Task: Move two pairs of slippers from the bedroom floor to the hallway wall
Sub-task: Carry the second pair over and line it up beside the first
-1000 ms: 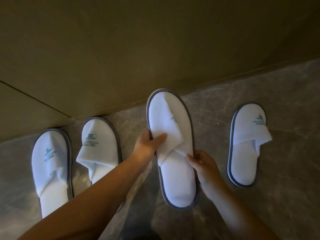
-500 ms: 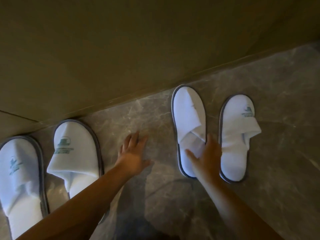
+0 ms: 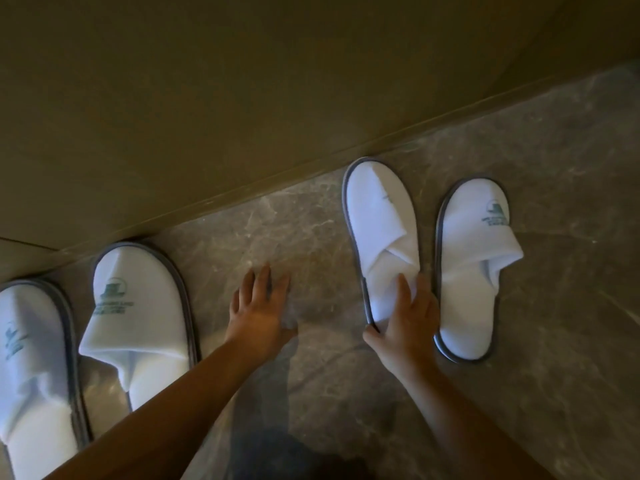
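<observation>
Four white slippers with grey trim lie toes toward the olive wall. The left pair sits at the far left: one slipper is cut off by the frame edge, and the other is beside it with my left forearm over its heel. The right pair lies side by side: the third slipper and the fourth slipper, which has a green logo. My right hand grips the third slipper's heel, thumb hooked on its left rim. My left hand is spread flat over the bare floor between the pairs, holding nothing.
The floor is grey veined marble and meets the wall along a slanted baseboard line. A gap of floor separates the two pairs. My shadow falls at the bottom centre.
The third slipper, held up in both hands a second ago, now lies on the floor beside the fourth. My left hand has let go and spread over the floor.
</observation>
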Tool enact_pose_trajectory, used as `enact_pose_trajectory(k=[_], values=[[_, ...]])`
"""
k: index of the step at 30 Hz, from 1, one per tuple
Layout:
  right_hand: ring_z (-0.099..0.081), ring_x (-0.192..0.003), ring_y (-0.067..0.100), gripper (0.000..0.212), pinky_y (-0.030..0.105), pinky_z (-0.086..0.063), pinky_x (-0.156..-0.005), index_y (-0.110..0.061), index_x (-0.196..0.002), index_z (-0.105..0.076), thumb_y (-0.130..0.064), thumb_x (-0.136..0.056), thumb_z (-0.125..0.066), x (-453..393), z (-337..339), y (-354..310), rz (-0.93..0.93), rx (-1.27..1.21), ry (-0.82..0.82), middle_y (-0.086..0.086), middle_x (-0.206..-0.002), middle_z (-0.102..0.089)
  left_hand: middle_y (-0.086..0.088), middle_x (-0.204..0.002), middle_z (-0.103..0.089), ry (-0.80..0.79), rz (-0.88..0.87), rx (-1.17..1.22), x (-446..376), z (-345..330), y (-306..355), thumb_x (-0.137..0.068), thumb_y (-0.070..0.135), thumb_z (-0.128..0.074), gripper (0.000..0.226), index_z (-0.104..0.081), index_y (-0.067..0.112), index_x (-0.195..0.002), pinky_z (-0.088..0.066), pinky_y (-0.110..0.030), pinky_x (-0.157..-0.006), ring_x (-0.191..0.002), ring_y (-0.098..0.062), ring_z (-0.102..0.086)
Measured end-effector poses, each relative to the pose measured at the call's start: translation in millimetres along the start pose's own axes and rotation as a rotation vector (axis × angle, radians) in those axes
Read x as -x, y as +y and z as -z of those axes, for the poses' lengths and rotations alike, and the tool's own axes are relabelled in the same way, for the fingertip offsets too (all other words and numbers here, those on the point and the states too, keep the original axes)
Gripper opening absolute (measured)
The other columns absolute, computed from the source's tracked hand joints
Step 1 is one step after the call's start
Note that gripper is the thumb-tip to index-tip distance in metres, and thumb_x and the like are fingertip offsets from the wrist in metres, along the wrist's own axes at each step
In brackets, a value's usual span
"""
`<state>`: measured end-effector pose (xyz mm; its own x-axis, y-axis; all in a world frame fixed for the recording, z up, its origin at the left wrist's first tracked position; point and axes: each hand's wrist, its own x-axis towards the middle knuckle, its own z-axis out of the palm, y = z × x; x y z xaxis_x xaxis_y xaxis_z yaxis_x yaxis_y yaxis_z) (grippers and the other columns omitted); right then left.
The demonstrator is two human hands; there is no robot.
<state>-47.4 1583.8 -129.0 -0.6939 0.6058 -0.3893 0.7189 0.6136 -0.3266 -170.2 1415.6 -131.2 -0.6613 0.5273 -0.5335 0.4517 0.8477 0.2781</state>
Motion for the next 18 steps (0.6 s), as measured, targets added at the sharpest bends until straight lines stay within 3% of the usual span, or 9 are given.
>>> enact_pose_trajectory(k=[6, 9, 11, 13, 18], values=[[-0.014, -0.139, 0.034, 0.091, 0.043, -0.020, -0.113, -0.013, -0.141, -0.012, -0.042, -0.073, -0.065, -9.4, 11.4, 13.0, 0.024, 0.024, 0.025, 0.018, -0.152, -0.013, -0.007, -0.155, 0.007, -0.027, -0.072, -0.023, -0.9, -4.9, 20.8, -0.079, 0.046, -0.054, 0.082, -0.003, 0.027, -0.141, -0.011, -0.044, -0.115, -0.142, -0.028, 0.007], [-0.029, -0.135, 0.030, 0.078, 0.038, -0.027, -0.111, -0.013, -0.137, -0.026, -0.045, -0.075, -0.062, -12.4, 21.4, 14.2, 0.046, -0.021, 0.100, 0.016, -0.147, -0.030, -0.006, -0.155, 0.006, -0.053, -0.089, -0.062, -5.4, -6.8, 31.5, -0.079, 0.048, -0.053, 0.083, -0.002, 0.027, -0.141, -0.009, -0.043, -0.115, -0.142, -0.028, 0.007], [-0.039, -0.129, 0.032, 0.070, 0.041, -0.033, -0.107, -0.010, -0.131, -0.038, -0.040, -0.073, -0.066, -8.1, 28.1, 22.2, -0.028, -0.070, 0.251, 0.018, -0.139, -0.043, -0.006, -0.155, 0.005, -0.060, -0.078, -0.080, -7.3, -7.4, 34.0, -0.078, 0.049, -0.054, 0.084, -0.002, 0.027, -0.141, -0.009, -0.044, -0.115, -0.142, -0.028, 0.007], [-0.038, -0.129, 0.037, 0.073, 0.046, -0.032, -0.107, -0.006, -0.130, -0.039, -0.035, -0.071, -0.070, -1.4, 33.5, 38.2, -0.162, -0.091, 0.346, 0.023, -0.139, -0.042, -0.006, -0.155, 0.003, -0.051, -0.071, -0.073, -7.8, -7.6, 34.5, -0.077, 0.049, -0.056, 0.084, -0.005, 0.028, -0.141, -0.010, -0.045, -0.115, -0.142, -0.029, 0.006], [-0.041, -0.124, 0.034, 0.095, 0.041, -0.036, -0.103, -0.003, -0.134, -0.029, -0.039, -0.061, -0.078, 6.0, 38.9, 71.8, -0.376, -0.184, 0.259, 0.021, -0.136, -0.042, -0.008, -0.155, -0.003, -0.014, -0.086, -0.047, -5.2, -5.6, 36.7, -0.075, 0.047, -0.059, 0.083, -0.013, 0.025, -0.140, -0.014, -0.048, -0.114, -0.141, -0.030, 0.001]])
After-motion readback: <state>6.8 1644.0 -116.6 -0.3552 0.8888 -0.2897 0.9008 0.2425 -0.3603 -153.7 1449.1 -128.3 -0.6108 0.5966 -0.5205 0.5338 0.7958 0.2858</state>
